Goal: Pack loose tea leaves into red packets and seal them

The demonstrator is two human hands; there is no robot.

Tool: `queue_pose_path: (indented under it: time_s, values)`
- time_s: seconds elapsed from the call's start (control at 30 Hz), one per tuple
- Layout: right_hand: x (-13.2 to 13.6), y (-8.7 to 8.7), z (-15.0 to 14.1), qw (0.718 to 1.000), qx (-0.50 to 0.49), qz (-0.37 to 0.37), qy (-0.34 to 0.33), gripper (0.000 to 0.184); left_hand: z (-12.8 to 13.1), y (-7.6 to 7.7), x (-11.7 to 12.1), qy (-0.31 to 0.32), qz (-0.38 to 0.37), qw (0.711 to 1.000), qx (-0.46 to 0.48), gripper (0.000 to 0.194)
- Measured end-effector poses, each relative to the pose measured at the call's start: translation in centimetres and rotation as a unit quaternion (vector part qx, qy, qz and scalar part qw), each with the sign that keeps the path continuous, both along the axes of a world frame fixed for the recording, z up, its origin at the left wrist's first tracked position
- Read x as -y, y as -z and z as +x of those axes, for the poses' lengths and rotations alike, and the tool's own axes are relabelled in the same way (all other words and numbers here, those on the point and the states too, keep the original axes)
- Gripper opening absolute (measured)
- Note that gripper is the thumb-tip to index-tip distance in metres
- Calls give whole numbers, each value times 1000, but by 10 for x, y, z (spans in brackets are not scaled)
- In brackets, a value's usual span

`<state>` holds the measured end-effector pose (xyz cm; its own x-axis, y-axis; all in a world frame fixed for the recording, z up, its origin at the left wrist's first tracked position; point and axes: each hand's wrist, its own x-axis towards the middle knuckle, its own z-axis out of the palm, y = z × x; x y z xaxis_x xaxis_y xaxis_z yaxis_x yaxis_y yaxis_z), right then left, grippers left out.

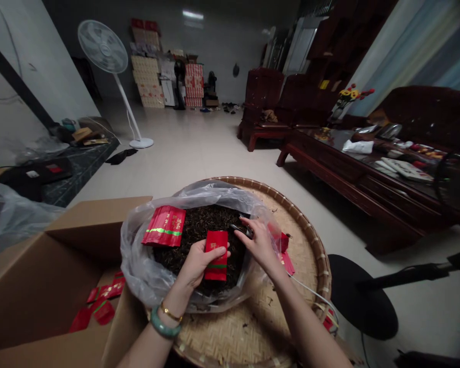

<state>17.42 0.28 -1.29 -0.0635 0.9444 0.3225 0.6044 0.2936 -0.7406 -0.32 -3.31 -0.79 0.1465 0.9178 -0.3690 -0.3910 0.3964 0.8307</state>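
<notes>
**Left hand grips a red packet (216,239) with gold characters above dark, leaf-like pieces (199,217)**

The left hand (195,266) is closed on the packet, thumb across its front, over the open plastic bag (135,266) that holds the dark pieces. Gold characters show above the thumb, partly covered and too small to read with certainty; a green band crosses the packet lower down. The right hand (258,243) is partly curled, its thumb and fingers at a small dark, shiny object (242,231) just beside the packet; whether it grips or only touches this cannot be told.

At the left side of the bag, overlapping red packets (164,225) lie on the dark pieces. They carry similar gold characters, the last perhaps "茶", and a shiny green stripe. The bag sits on a round woven tray (249,327), where more red pieces (286,260) lie to its right, near a white cord (310,290). Left of the tray, an open cardboard box (26,286) holds loose red packets with green bands and gold marks too small to read. A green bangle (164,327) and a gold bracelet (170,313) circle the left wrist.
</notes>
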Motion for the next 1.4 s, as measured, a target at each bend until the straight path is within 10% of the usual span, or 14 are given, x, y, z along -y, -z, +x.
queue_pose_path:
  time_s: [0.17, 0.33, 0.5, 0.8, 1.03, 1.4]
  values:
    - [-4, 18, 27, 971, 237, -16, 25, 56, -1, -4, 1, -2, -1, 1000, 9, 48]
    - [-12, 20, 34, 991, 132, -27, -3, 51, -2, -6, 2, 5, 5, 1000, 12, 49]
    - [-5, -18, 44, 988, -42, -113, -93, 53, -5, -6, 2, 27, 21, 999, -21, 50]
    - [12, -68, 15, 960, 55, -126, -245, 51, 1, -6, 6, 64, 59, 994, -62, 41]
    - [14, -69, -3, 968, 63, -101, -219, 28, -2, -6, 8, 56, 58, 994, -79, 39]
    - [-3, -69, 10, 974, -62, -180, -122, 41, -9, -14, -4, 73, 49, 993, -74, 43]
